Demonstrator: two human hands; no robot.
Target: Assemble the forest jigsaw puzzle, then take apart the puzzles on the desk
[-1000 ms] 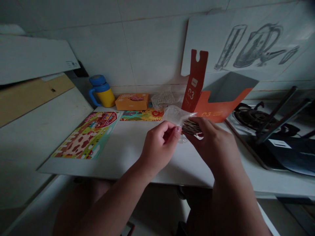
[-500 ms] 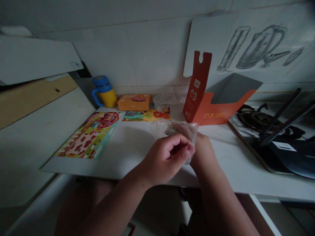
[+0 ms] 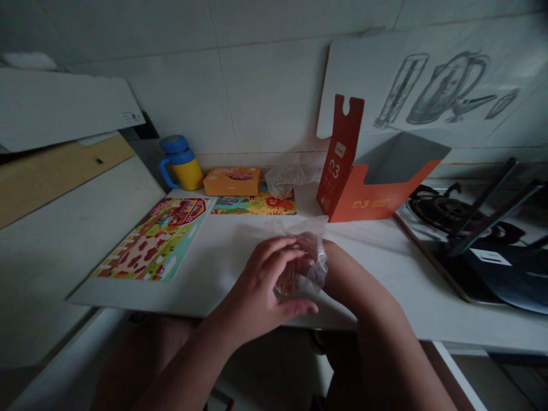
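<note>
A crumpled clear plastic bag [image 3: 317, 274] is just above the front part of the white tabletop. My left hand [image 3: 256, 288] is at the bag's left side, thumb and fingers spread apart, its fingertips against the plastic. From the right, my right hand [image 3: 307, 246] reaches to the bag and shows only dimly through the film. Its fingers are mostly hidden, and whether they grip anything is unclear. Some reddish-brown contents show faintly low in the bag, too blurred to name.
A colourful farm-picture board [image 3: 149, 242] lies left, an animal-picture strip [image 3: 274, 202] behind. At the back are a yellow-blue mug [image 3: 187, 171], an orange box [image 3: 233, 181], another plastic bag [image 3: 285, 177] and an open orange carton [image 3: 363, 202]. A gas burner [image 3: 454, 211] and black router [image 3: 505, 277] stand right.
My left hand has opened from a closed pinch at the bag's edge and moved left. The bag and my right hand have shifted slightly left.
</note>
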